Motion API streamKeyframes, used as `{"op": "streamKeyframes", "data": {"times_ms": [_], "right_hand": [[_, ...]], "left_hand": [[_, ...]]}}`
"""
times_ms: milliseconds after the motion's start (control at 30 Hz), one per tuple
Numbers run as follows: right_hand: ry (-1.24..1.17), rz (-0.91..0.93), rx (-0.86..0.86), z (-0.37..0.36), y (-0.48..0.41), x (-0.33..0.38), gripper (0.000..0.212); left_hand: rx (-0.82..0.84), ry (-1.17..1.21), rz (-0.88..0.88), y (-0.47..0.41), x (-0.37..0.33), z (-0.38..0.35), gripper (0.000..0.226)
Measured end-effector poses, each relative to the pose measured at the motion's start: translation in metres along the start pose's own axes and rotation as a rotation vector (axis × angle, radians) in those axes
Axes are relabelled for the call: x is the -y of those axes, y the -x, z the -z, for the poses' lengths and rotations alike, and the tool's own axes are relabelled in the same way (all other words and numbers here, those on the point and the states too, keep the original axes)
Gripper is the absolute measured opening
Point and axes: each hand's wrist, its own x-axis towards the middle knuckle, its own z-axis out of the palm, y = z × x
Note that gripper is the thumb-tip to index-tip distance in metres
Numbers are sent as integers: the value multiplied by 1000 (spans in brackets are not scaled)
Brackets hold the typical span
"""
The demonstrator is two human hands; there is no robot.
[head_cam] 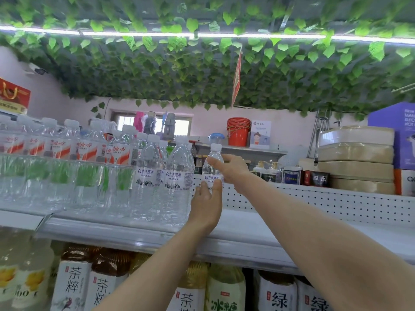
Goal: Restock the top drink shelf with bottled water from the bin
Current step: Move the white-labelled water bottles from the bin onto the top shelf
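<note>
A clear water bottle [213,169] with a white cap and a blue-and-white label stands upright at the right end of the row on the white top shelf [247,227]. My left hand [206,203] wraps its lower part from the front. My right hand [232,168] grips its upper part from the right. To its left stand two matching bottles [179,176], and further left several rows of red-labelled water bottles [87,151]. The bin is out of view.
Right of the held bottle the shelf is bare, backed by a white perforated panel [314,200]. Behind it sit stacked beige boxes [357,158], small jars and a red bucket [238,131]. Tea bottles [74,283] fill the shelf below. Green leaves hang overhead.
</note>
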Motion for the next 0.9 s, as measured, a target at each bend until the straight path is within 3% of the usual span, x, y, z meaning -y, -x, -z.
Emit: {"op": "streamKeyframes", "data": {"times_ms": [267,467,700,900], "right_hand": [[207,-18,-52,28,67,34,82],[316,51,-33,34,145,61,71],[497,-41,50,18,254,50,74],[648,-202,166,-9,340,-5,80]], "left_hand": [[-22,35,-79,49,-24,43,73],[-122,-76,-99,104,-24,88,72],[-112,-249,-37,175,24,116,68],[-12,-318,24,247,88,106,66]]}}
